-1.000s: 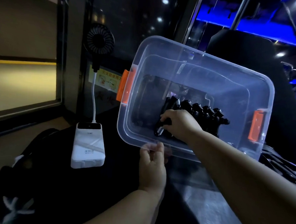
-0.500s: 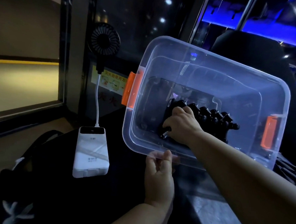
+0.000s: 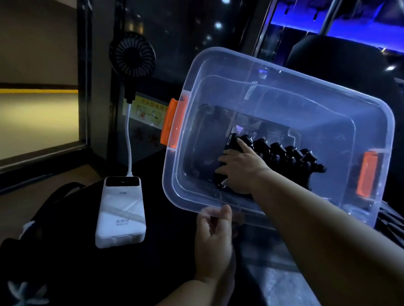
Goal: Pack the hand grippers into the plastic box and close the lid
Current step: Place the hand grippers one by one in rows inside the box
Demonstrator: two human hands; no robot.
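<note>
A clear plastic box (image 3: 293, 92) with orange latches on its left (image 3: 172, 125) and right (image 3: 367, 174) ends is tilted with its opening toward me. My left hand (image 3: 213, 237) pinches its near rim from below. Inside, a row of black hand grippers (image 3: 287, 155) lies along the bottom. My right hand (image 3: 240, 166) reaches into the box and lies on the leftmost gripper with its fingers spread and fairly straight. A metal spring shows just under that hand. I see no lid.
A white power bank (image 3: 120, 211) lies on a dark surface at the left, with a small black fan (image 3: 132, 53) on a white stalk plugged into it. A black bag (image 3: 41, 217) sits at the lower left. A grey ledge (image 3: 289, 295) runs below the box.
My right hand's fingers have gone from curled round the leftmost gripper to spread flat over it. The box and my left hand stay about where they were.
</note>
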